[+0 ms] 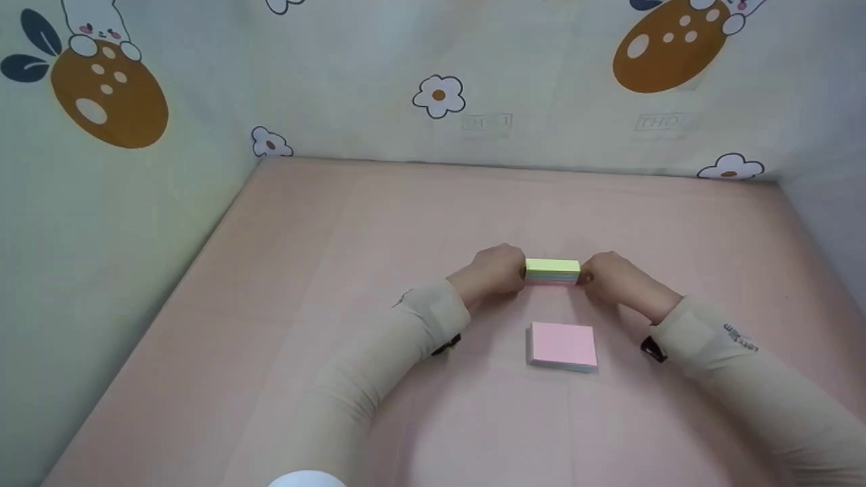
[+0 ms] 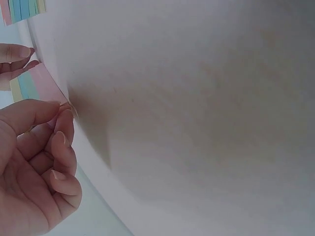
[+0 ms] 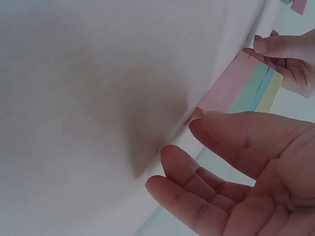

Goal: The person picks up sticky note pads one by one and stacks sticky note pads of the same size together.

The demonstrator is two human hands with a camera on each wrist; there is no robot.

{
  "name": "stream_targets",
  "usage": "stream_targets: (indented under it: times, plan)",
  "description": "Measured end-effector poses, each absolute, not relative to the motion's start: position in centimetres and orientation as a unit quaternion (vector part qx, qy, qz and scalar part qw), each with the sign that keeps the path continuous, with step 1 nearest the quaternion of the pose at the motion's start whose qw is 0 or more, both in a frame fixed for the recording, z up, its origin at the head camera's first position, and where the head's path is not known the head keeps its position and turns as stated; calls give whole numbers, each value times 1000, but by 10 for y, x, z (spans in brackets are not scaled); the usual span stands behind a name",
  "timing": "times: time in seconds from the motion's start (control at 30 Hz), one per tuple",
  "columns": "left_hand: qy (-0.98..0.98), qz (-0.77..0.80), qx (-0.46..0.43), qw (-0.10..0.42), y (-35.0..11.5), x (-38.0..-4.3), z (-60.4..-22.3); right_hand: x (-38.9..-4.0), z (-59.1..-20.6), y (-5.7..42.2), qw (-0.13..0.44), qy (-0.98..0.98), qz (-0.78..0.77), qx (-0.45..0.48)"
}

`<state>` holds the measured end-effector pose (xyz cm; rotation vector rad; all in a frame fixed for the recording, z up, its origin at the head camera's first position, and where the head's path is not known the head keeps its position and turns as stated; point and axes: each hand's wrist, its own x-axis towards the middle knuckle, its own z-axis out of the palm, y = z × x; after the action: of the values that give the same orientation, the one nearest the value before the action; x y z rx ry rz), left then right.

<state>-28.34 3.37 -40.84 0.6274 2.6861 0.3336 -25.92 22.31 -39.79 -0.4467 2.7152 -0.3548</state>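
Observation:
A stack of sticky notes (image 1: 552,270), yellow on top with blue, green and pink layers beneath, is held between both hands. My left hand (image 1: 499,269) pinches its left end; in the left wrist view thumb and forefinger meet by the lowest pink layer (image 2: 47,83), the other fingers curled. At the opposite end, my right hand (image 1: 614,279) pinches the corner with thumb and forefinger, while its other fingers (image 3: 187,201) are loosely bent. Closer to the camera lies a second stack of sticky notes (image 1: 563,343) with a pink top, untouched by either hand.
A pale pink cloth-like surface (image 1: 325,270) lies under everything. Patterned walls (image 1: 352,81) with flowers and brown fruit rise at the back and left, and a plain wall (image 1: 825,169) is at the right. A white rounded thing (image 1: 306,479) shows at the bottom edge.

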Motion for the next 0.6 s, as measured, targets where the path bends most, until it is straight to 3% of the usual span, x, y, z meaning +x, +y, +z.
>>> stream_targets:
  times: [0.6]
  plan:
    - [953, 118, 222, 172, 34, -282, -408, -260, -399, 223, 180, 962, -130, -157]
